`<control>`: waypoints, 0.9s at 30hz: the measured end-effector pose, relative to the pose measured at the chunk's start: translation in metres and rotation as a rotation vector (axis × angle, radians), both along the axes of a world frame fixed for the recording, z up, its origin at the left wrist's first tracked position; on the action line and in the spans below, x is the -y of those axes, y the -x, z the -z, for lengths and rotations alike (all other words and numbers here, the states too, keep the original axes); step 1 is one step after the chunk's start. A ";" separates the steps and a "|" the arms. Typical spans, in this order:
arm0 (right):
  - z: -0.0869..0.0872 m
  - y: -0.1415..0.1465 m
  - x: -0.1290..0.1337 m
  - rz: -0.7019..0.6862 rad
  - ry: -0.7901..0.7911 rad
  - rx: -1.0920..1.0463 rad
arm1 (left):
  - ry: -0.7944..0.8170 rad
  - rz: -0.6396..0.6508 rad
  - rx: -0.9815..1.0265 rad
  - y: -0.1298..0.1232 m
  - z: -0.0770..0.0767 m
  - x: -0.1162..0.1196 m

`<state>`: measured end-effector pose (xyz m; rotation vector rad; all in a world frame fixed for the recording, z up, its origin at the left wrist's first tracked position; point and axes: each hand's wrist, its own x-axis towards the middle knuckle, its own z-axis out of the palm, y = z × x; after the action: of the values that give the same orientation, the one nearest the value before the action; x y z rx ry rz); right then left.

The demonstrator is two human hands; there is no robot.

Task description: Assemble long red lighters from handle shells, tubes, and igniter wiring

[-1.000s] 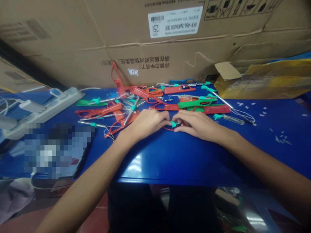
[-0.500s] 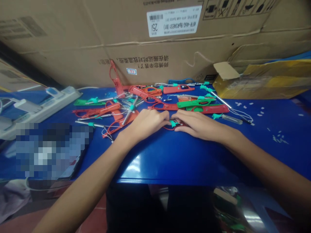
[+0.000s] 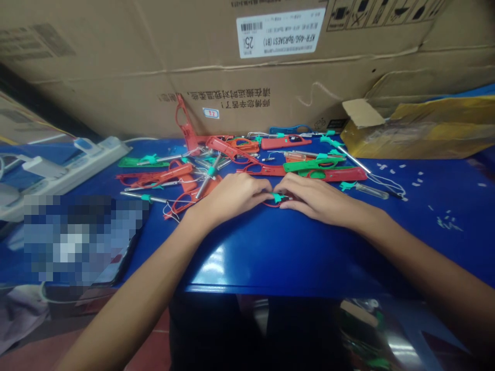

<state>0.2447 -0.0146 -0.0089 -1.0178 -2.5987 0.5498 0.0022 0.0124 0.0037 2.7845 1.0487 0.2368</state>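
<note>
red casing (image 3: 273,205), well in from the near edge of the tabletop (image 3: 247,257), is held by left hand (image 3: 235,196) and right hand (image 3: 313,200), fingers narrow; an uneven push could pop its green clip (image 3: 277,197) loose.

A: How is the scene lit?
B: Moderately dim and cool-toned; a pale patch of glare, suggesting light from above, marks the glossy blue tabletop (image 3: 263,252), and the area below its front edge falls into deep shadow.
A: And the sharpness?
B: Soft overall (the large print on the white label (image 3: 281,33) remains legible), with stretched, smeared outer edges and coarse pixelation at left.
</note>
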 end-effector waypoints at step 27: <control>0.000 0.002 0.000 -0.020 -0.035 0.048 | 0.080 -0.016 0.028 0.013 0.002 -0.013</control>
<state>0.2427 -0.0147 -0.0093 -1.0068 -2.6538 0.4885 -0.0105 0.0253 0.0016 2.6945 1.0510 0.2299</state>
